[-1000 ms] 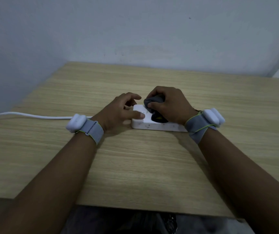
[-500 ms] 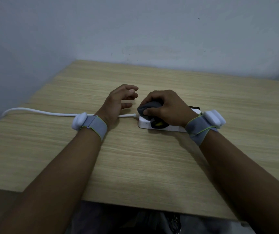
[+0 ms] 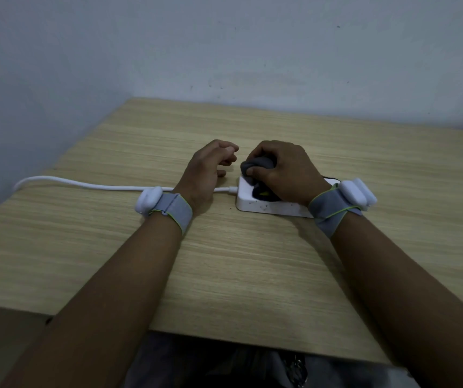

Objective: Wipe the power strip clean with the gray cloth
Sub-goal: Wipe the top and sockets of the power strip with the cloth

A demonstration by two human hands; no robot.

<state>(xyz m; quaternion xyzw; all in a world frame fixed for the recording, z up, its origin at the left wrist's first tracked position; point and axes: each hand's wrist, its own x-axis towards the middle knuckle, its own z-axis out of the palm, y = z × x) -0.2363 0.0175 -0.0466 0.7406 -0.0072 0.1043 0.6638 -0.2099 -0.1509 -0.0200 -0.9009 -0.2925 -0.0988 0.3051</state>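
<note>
Item: white power strip (image 3: 258,204), flat on wooden table (image 3: 224,275), directly under right-hand fingers. Right hand (image 3: 283,170): fingers curled, clamped on bunched gray cloth (image 3: 258,164), pressing it on the strip's left end. Left hand (image 3: 206,170): fingers loosely curled, apart, holding nothing, just left of strip; white cable (image 3: 84,185) passes under its wrist.

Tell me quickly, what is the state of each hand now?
Left hand: open, holding nothing.
Right hand: grips the gray cloth on the power strip.
</note>
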